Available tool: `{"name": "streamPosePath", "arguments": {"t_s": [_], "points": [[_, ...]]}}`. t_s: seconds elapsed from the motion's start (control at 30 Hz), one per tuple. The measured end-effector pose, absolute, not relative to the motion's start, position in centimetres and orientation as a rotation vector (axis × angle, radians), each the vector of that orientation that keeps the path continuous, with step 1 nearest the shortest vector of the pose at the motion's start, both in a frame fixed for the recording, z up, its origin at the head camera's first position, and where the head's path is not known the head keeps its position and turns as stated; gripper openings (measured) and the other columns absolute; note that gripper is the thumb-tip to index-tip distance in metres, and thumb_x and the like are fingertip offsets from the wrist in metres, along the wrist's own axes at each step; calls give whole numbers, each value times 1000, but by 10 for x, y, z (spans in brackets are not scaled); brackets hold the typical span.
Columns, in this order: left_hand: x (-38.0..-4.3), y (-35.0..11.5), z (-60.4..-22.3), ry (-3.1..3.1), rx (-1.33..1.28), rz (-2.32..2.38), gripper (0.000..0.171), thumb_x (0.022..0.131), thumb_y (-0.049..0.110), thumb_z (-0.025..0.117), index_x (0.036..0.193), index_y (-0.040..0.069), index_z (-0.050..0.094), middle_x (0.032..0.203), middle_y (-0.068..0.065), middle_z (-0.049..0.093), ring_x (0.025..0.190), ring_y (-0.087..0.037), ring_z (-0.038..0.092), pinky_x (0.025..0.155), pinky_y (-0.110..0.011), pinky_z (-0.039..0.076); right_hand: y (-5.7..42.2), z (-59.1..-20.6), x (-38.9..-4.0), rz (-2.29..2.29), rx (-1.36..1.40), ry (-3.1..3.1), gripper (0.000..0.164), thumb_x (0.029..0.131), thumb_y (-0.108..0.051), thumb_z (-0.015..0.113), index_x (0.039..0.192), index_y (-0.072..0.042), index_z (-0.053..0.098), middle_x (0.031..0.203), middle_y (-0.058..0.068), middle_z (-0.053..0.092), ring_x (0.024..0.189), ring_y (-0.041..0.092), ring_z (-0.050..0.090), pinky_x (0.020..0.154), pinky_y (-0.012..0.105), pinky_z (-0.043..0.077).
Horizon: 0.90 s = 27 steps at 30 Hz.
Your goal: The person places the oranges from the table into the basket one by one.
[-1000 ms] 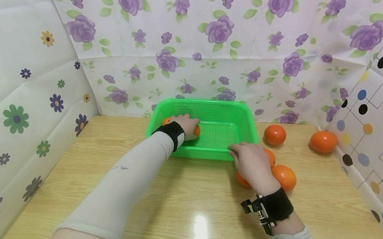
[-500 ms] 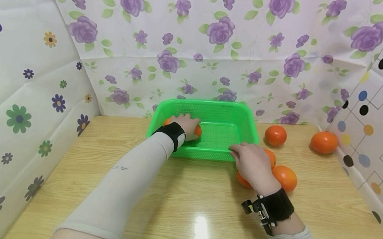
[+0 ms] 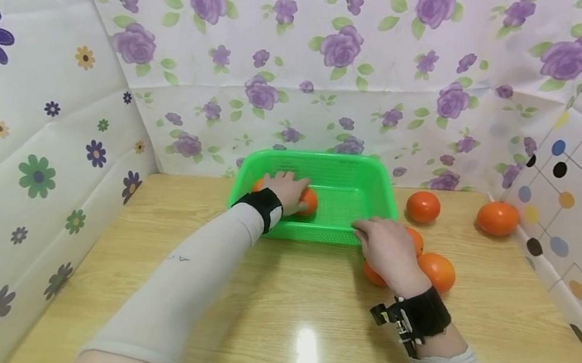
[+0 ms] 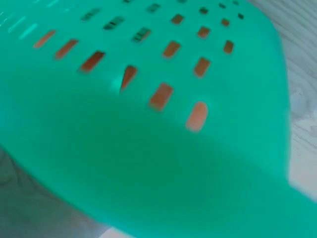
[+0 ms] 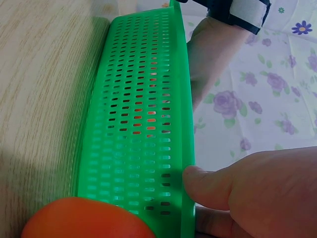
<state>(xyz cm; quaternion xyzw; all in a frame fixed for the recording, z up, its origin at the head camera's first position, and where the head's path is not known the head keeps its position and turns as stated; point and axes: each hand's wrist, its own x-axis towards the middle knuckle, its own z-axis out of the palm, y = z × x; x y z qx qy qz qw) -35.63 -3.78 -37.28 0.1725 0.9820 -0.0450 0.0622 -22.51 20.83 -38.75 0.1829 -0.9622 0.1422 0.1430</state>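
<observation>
My left hand (image 3: 285,192) reaches into a green perforated plastic basket (image 3: 312,233), fingers spread and pointing toward its back wall. Its thumb lies against a smooth round orange fruit (image 3: 310,200) at the hand's right side. Part of another orange fruit (image 3: 257,185) shows to the left of the hand. My right hand (image 3: 389,252) pinches the basket's front right rim; in the right wrist view the thumb (image 5: 205,186) presses the rim from outside. Below it an orange-red fruit (image 5: 84,223) stands close to the basket wall. Only the basket's slotted wall (image 4: 148,134) fills the left wrist view.
Orange fruits (image 3: 437,273) cluster beside and under my right hand. A redder round fruit (image 3: 423,207) sits right of the basket, and another fruit (image 3: 498,218) lies by the right wall. Patterned sheets (image 3: 323,89) enclose the wooden table (image 3: 265,316).
Inside the basket, more of the orange fruit now shows to the right of my left hand, which has shifted slightly left relative to the basket. My right hand stays on the rim.
</observation>
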Motion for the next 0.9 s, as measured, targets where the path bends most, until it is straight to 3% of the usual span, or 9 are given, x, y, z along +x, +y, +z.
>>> {"name": "streamPosePath", "arguments": {"t_s": [0.9], "points": [[-312,-62,-350,3110,598,147,66,114,51,59,171,23,42,171,-14,44,157,-40,41,124,-63,36,207,-390,-225,411,514,-2788,23,108,-17,73,128,-7,81,109,13,77,100,40,73,87,57,59]]}}
